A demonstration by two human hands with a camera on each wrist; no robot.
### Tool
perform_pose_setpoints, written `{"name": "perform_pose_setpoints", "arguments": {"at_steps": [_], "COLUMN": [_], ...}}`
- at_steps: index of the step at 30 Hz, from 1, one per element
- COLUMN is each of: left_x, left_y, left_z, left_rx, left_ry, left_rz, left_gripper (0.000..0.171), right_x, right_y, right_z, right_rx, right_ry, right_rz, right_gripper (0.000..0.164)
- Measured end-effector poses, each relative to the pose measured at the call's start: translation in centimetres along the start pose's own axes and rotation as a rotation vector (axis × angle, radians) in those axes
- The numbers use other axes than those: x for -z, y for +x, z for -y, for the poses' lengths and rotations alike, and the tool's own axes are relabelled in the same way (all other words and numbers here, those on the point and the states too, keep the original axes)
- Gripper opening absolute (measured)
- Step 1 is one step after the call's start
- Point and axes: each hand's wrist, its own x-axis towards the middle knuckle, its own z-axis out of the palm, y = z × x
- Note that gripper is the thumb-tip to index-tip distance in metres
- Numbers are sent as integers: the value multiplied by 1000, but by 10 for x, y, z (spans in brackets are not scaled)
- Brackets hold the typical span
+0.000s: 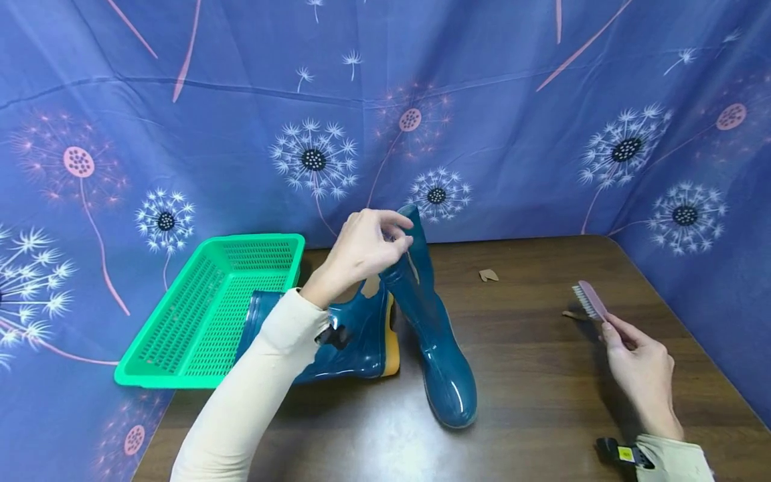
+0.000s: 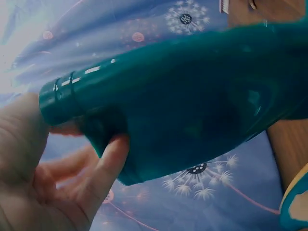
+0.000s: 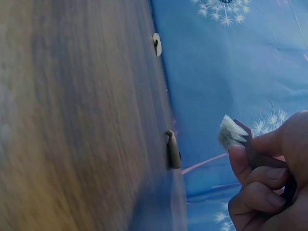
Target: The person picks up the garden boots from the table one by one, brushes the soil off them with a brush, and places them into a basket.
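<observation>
A teal rubber boot stands at the middle of the table, its shaft leaning back and left. My left hand grips that boot at the top of the shaft; in the left wrist view its fingers are at the folded-in rim. A second teal boot with a yellow sole lies on its side, partly hidden behind my left forearm. My right hand holds a mauve brush by its handle over the table's right side. White bristles show at its head in the right wrist view.
A green plastic basket stands at the left, with the lying boot's shaft overlapping its right side. Small tan scraps lie toward the back of the wooden table. A blue dandelion-print cloth hangs behind the table.
</observation>
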Motion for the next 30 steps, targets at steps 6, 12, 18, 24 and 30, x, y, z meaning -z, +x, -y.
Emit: {"name": "perform_pose_setpoints", "arguments": {"at_steps": [6,12,18,24,30], "left_x": [-2,-10,-43,-79,-85], "left_y": [-5,1,17,24,17], "left_z": [10,6,-21,-47,-24], "left_rx": [197,272,258,275,331], "left_ry": [-64,-331,-545,-864,-1064], "left_rz": [-37,85,87,2,-161], "left_gripper": [59,50,45,42,43], "right_x": [-4,-8,-9,-5,-4], "right_y": [-3,-4,-5,-3,-5], "right_z": [6,7,8,9,14], "right_rx": [23,40,45,48,36], "right_ry": [42,48,66,92,101], "right_rz": [-24,-27,-32,-61,-61], "right_gripper": [37,36,35,36,36]}}
